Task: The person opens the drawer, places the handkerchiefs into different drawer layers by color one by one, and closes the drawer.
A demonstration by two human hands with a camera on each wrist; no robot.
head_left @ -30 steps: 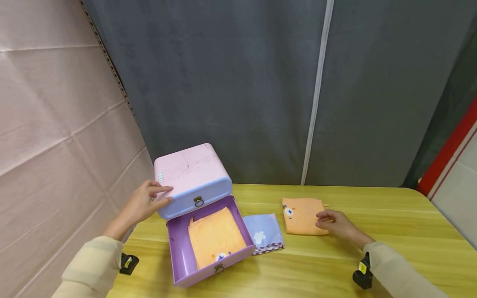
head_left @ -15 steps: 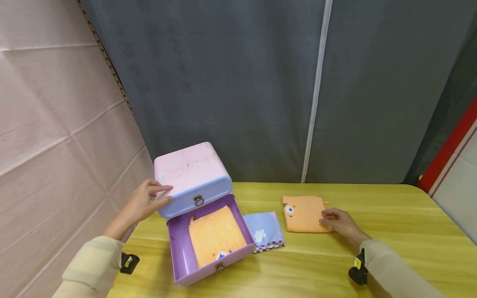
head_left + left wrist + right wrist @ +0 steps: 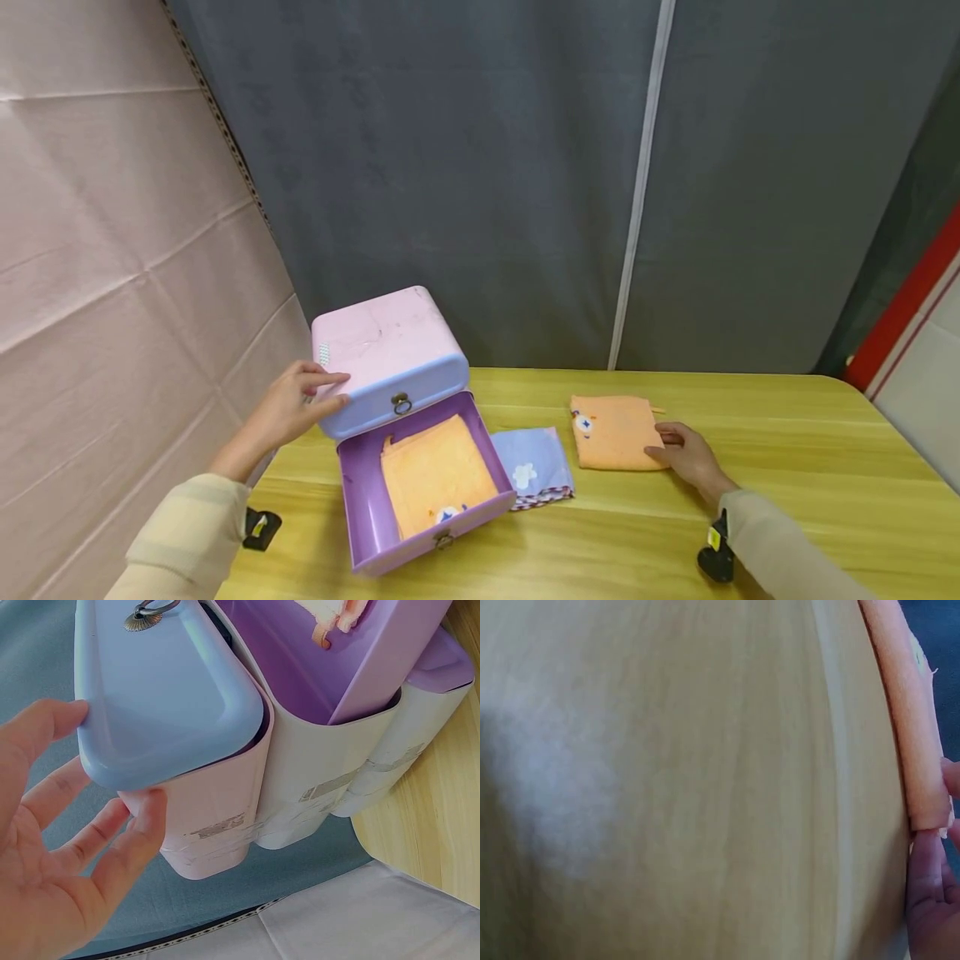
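Note:
A small drawer box [image 3: 382, 342] with a pink top and blue upper front stands at left. My left hand [image 3: 288, 408] holds its upper left corner; in the left wrist view the thumb [image 3: 146, 825] lies against the pink side. Below, the purple drawer [image 3: 362, 517] is pulled out, with a folded orange towel inside [image 3: 435, 475]. Another folded orange towel [image 3: 615, 437], with a bear face, lies flat on the table to the right. My right hand [image 3: 692, 458] pinches its right edge, and the right wrist view shows fingers at the towel's folded end [image 3: 928, 814].
A folded blue cloth [image 3: 528, 467] with a checked edge lies between the drawer and the right-hand towel. The wooden table [image 3: 787, 450] ends at a grey curtain [image 3: 480, 183] behind. A pale covered wall [image 3: 127, 250] runs along the left.
My right hand has slid slightly right over the towel, and its fingertips are now nearer the right edge. The left hand and drawer box stay put.

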